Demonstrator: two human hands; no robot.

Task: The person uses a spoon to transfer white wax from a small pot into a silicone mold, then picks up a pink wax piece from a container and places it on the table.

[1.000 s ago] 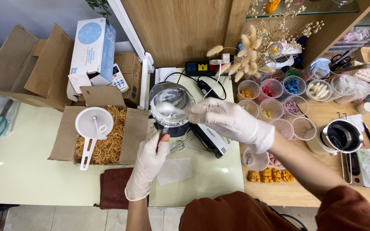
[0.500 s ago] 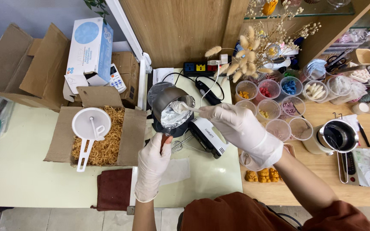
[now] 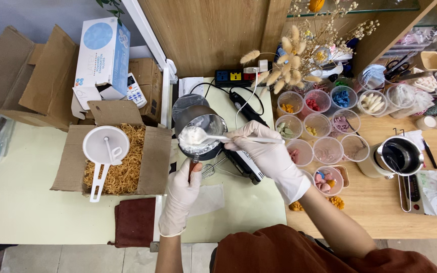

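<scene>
L hand [image 3: 181, 194]: white glove, fingers wrapped round pot handle, fist closed, near worktop's front edge.
R hand [image 3: 260, 147]: white glove, fingertips pinching spoon [image 3: 213, 136] shaft; other fingers curled.
Pot [image 3: 201, 135]: small metal saucepan, tilted, held off the worktop [image 3: 36, 212] above mixer, toward the back edge; white creamy stuff inside.
Spoon: white, bowl loaded w/ same white stuff, over pot's rim, handle pointing R.
Mixer [image 3: 246, 164]: white/black hand mixer lying under R hand, beaters by pot handle.
Box [image 3: 122, 156]: open carton w/ straw, white funnel [image 3: 104, 146] on top, L of pot.
Cups [image 3: 319, 124]: clear, coloured bits, R side on wood top.
Cloth [image 3: 133, 222]: dark red, at front edge.
</scene>
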